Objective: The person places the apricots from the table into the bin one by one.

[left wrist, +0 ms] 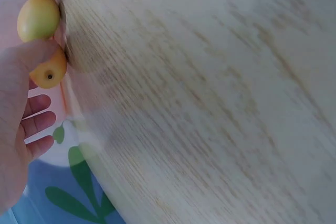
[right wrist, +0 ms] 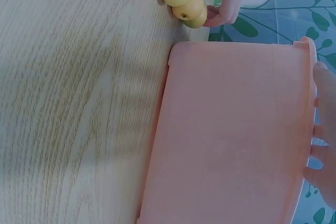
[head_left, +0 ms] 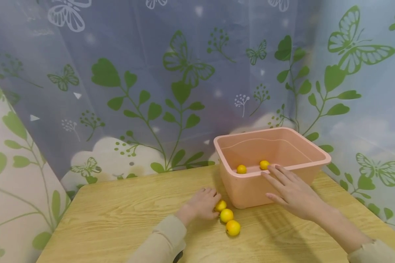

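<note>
nearest us on the table (head_left: 125,212) we find the near fruit (head_left: 233,228), free of both hands, seemingly touching the middle fruit (head_left: 226,216). we see these two and the far fruit (head_left: 221,205) in a slanting line that runs back toward the near left corner of the bin (head_left: 247,191); we judge that lying so close helps such round things not to roll.

the far fruit, on the table, is in the grip of the left hand (head_left: 202,204). we think the line's end suits a pinch, since thumb and finger can come round it with little knock to the others. that grip is narrow, about the fruit's own width, and the spare fingers curl loosely.

the right hand (head_left: 293,193) is wide and holds nothing, its fingers straight at the bin's near rim, perhaps to steady it; whether they press or barely touch, we cannot tell.

the bin stands upright by the table's far right corner, we suppose to leave both hands room in front. inside, just behind its near wall, we make out a left fruit (head_left: 241,169) and a right fruit (head_left: 264,165), apart. past the table's far edge hangs a printed cloth (head_left: 145,84).
</note>
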Demonstrator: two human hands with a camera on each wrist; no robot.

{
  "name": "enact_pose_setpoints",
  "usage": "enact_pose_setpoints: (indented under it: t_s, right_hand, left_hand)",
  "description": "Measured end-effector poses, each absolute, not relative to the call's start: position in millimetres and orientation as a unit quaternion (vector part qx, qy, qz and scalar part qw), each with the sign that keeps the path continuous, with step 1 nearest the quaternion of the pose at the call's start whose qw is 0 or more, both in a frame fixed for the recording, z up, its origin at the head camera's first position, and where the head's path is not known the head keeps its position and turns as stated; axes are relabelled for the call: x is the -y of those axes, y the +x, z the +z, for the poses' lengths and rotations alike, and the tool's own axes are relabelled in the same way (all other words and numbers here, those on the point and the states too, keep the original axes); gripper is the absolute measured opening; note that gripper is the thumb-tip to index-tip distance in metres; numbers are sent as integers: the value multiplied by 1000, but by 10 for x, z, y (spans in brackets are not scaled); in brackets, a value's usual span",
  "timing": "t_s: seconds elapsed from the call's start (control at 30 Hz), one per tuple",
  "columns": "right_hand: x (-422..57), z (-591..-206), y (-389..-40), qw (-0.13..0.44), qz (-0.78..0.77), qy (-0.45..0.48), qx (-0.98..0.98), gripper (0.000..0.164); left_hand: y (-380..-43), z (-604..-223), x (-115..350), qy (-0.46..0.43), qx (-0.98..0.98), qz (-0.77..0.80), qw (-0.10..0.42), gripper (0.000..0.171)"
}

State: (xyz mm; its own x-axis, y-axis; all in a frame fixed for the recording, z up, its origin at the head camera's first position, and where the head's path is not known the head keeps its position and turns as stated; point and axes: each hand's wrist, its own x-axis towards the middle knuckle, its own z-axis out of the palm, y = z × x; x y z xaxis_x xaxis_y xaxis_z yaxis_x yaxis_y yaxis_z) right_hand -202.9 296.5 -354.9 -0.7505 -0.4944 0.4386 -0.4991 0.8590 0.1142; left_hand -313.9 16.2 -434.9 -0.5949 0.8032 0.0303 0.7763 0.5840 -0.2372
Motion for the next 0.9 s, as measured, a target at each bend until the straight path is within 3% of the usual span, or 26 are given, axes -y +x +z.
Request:
enact_pose_setpoints:
  t_s: [0.4,0.9]
  right_hand:
    - [-2956,-3514,-2003,220,10,265,939,59]
    - [-2957,-3539,-2020,249,3,276,928,57]
  left_hand:
    - [-3161,-4358,-163,-446,886,97,77,39]
    - [-3198,-4115,38,-441,887,47,131,41]
